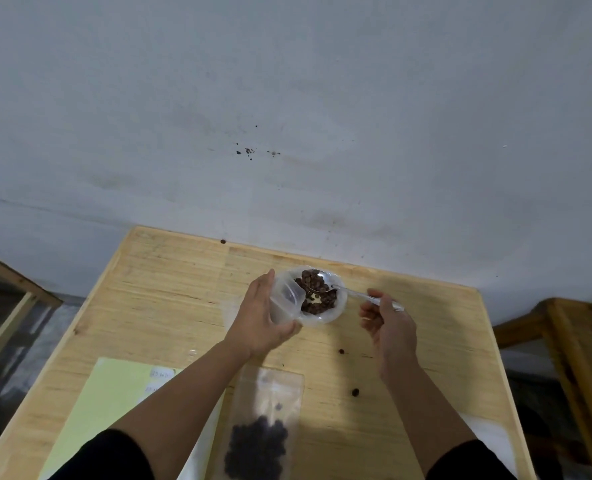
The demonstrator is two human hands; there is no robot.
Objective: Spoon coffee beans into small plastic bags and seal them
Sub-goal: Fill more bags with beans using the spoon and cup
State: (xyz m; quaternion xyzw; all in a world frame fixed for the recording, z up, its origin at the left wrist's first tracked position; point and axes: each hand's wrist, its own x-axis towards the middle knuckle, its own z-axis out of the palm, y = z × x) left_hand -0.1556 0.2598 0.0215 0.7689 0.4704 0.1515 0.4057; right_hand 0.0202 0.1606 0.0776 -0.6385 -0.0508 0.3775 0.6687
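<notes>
My left hand (262, 315) cups the near-left side of the round clear plastic container (308, 296), fingers curled round its wall. My right hand (388, 318) pinches the handle of the clear plastic spoon (350, 292), whose bowl sits loaded with dark brown coffee beans (317, 295) over the container's far side. The container rests on the pale wooden bench (169, 292), towards its far edge. Nearer me, between my forearms, lies a small clear plastic bag (268, 420) flat on the bench with beans gathered in its lower half. A pale yellow-green sheet of paper (110, 403) lies left of it. Two loose beans (355, 392) sit on the bench near my right forearm.
</notes>
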